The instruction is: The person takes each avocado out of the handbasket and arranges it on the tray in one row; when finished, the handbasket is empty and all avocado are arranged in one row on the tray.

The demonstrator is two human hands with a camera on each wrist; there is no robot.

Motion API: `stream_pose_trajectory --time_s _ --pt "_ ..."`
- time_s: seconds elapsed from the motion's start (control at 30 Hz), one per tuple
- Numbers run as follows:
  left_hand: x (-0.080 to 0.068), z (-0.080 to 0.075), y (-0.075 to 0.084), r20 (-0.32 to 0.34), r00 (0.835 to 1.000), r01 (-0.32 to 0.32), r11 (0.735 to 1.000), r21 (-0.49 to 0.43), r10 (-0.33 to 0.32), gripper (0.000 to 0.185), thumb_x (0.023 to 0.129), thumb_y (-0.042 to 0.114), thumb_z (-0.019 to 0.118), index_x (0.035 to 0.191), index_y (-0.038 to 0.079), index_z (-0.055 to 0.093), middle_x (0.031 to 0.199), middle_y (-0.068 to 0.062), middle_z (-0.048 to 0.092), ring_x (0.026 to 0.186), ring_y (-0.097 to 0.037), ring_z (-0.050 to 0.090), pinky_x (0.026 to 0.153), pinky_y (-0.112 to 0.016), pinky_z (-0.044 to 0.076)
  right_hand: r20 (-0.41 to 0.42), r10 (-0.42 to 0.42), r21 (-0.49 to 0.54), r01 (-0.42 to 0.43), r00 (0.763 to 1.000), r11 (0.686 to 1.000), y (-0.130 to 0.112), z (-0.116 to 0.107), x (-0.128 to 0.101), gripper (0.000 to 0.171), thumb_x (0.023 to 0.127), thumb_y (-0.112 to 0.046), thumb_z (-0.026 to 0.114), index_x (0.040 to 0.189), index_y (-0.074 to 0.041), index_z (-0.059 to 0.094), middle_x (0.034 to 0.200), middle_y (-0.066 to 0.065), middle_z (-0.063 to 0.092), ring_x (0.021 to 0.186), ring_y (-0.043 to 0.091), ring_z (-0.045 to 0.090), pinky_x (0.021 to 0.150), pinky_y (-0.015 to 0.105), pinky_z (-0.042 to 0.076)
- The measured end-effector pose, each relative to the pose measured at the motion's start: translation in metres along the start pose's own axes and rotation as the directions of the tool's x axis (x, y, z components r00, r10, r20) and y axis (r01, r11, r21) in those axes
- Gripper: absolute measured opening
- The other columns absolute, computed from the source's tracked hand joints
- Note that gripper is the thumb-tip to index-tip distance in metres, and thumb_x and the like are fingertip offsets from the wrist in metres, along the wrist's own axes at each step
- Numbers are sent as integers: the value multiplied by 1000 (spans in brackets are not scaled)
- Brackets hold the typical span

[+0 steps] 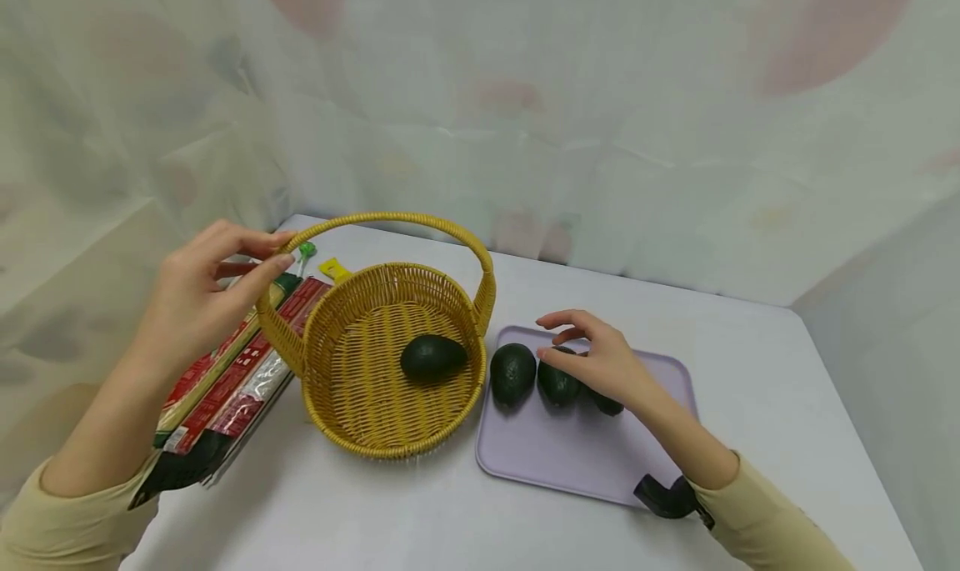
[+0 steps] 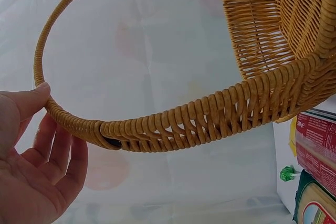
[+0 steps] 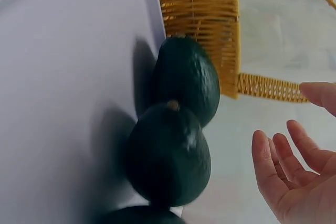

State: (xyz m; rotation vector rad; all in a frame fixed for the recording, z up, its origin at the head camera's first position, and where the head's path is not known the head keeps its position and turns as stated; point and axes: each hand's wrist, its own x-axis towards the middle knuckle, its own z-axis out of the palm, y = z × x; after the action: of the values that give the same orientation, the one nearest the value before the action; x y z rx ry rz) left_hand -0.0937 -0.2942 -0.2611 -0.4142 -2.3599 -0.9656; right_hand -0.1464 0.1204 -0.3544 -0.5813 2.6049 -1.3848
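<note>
A yellow wicker basket (image 1: pixel 363 379) stands on the white table with one dark green avocado (image 1: pixel 433 359) inside. My left hand (image 1: pixel 198 292) pinches the left side of its arched handle (image 2: pixel 173 129) between thumb and fingers. To the right of the basket is a pale purple tray (image 1: pixel 536 458) with three avocados in a row: a left one (image 1: pixel 513 375), a middle one (image 1: pixel 555 386) and a right one (image 1: pixel 606 403) partly hidden by my hand. Over the middle and right avocados hovers my right hand (image 1: pixel 603 358), fingers loosely bent and holding nothing.
Red and clear food packets (image 1: pixel 240 363) lie left of the basket, under my left arm. Behind them are a small green item (image 1: pixel 307 251) and a yellow packet (image 1: pixel 334 269). Pale patterned curtains (image 1: pixel 525 121) hang behind the table.
</note>
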Motion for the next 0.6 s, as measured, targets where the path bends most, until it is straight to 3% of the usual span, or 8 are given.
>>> stream_pose_trajectory --time_s 0.27,0.43,0.6 --pt "-1 0 -1 4 1000 9 1000 -7 -9 14 87 -1 70 101 2 70 104 9 62 90 -2 57 79 -4 45 72 -30 65 25 997 998 -13 19 9 37 86 -25 76 121 -23 64 125 -1 61 105 20 61 83 39 55" --pt "0 0 -1 1 1000 6 1000 -8 -6 15 87 -2 70 101 2 70 104 9 62 90 -2 57 79 -5 45 105 -72 52 67 992 996 -19 29 14 37 86 -27 76 121 -25 64 122 -6 61 104 19 61 80 36 55" --pt "0 0 -1 3 1000 -1 1000 -9 1 14 88 -2 69 102 2 70 103 9 62 91 -3 57 79 -5 45 162 -119 95 104 980 990 -25 40 20 39 86 -23 75 123 -18 64 123 -1 60 105 22 60 81 33 56"
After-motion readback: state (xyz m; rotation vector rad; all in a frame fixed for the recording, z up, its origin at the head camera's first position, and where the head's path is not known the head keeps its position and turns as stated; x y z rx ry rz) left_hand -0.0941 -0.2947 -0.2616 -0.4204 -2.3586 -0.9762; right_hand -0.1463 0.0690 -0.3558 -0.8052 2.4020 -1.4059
